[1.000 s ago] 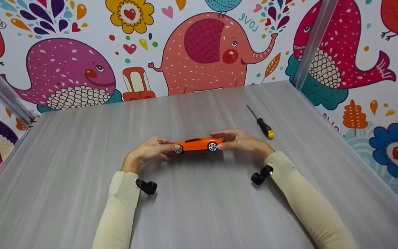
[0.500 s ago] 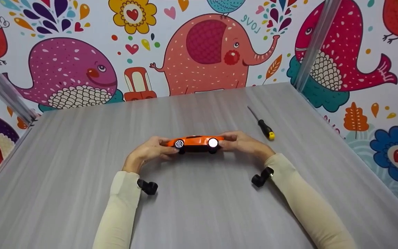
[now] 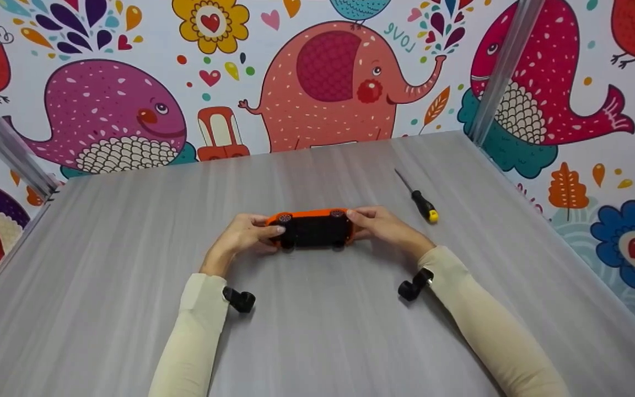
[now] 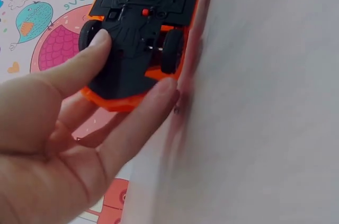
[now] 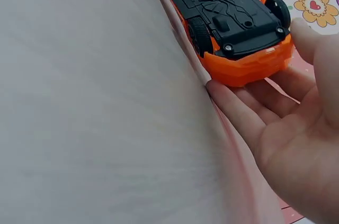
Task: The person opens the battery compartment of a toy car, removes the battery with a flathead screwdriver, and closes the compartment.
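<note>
Tipped on its side, an orange toy car (image 3: 317,231) shows its black underside (image 5: 230,9) to the head view, low over the table between both hands. My left hand (image 3: 243,234) grips one end, its thumb pressed on the black base beside a wheel, fingers behind and below the orange body. At the other end my right hand (image 3: 383,225) holds the car, thumb by a wheel (image 5: 278,11) and fingers under the orange bumper (image 5: 249,68). Two small round metal spots, like screw heads, show on the base near that bumper in the right wrist view.
A screwdriver (image 3: 423,205) with a black and yellow handle lies on the grey table (image 3: 130,248), beyond my right hand, its shaft pointing away. Walls with cartoon animals (image 3: 328,88) border the table's back and sides. A black wrist camera (image 3: 240,300) sits on each sleeve.
The car has turned in both hands, from its orange side facing me to its black underside facing me. The screwdriver stays where it lay.
</note>
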Available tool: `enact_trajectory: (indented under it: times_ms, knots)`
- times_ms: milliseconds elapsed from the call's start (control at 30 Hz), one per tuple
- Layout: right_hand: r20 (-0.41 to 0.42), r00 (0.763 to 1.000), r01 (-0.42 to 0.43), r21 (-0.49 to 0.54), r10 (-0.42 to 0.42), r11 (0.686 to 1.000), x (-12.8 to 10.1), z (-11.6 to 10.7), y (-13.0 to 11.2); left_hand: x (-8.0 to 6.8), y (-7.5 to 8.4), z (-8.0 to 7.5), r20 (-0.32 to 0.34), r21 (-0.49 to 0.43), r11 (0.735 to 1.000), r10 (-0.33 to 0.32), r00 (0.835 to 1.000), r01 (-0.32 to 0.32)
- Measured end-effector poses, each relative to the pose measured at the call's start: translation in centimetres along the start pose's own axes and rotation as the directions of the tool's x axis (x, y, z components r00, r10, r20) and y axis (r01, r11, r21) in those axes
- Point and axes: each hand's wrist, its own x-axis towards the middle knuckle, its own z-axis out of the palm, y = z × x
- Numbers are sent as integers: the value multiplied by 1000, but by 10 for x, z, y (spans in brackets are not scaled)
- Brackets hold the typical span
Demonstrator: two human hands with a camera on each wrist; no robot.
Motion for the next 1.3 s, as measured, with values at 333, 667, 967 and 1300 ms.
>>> enact_trajectory:
  times_ms: [333,667,967,1300]
  knots:
    - [-91,996,-9,5,10,1000,3,5,0,0,1,-1,-28,18,1000,8,1000,-7]
    - [-102,994,17,-129,-30,992,3,8,-3,0,2,1,-69,-18,999,-29,997,28]
    - [-85,996,20,-132,-31,991,1,14,-7,0,2,-1,-89,-48,998,-40,995,36]
    - [-118,993,14,-135,-30,991,2,15,-6,-2,5,0,-118,21,997,-70,991,73]
